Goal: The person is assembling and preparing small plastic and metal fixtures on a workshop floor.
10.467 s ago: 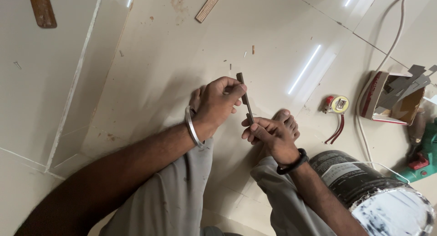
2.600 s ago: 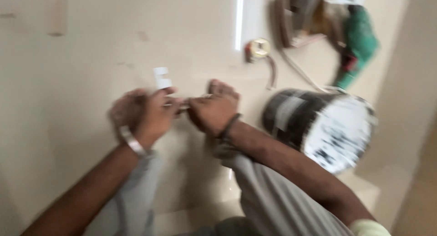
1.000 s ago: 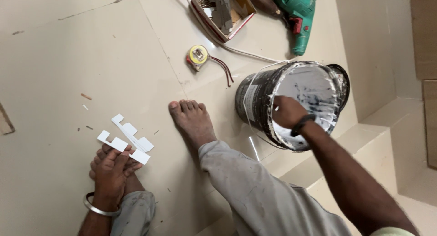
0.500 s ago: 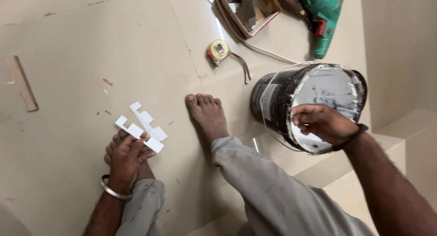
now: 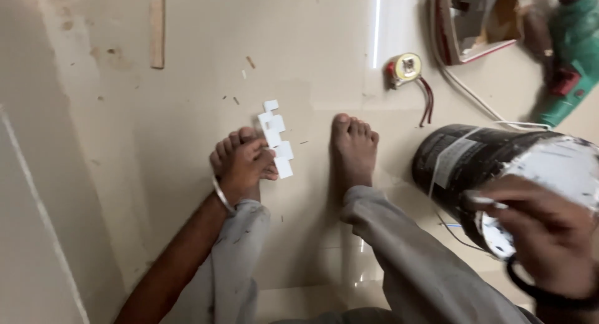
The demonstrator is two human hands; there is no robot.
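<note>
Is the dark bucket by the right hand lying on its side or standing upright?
Upright, as far as the view shows: the bucket stands on the floor with its white-coated mouth facing up toward the camera, and the right hand is over its rim.

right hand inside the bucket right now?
No: the right hand is at the rim of the black paint-smeared bucket, fingers pinching a small white object, not down inside.
</note>
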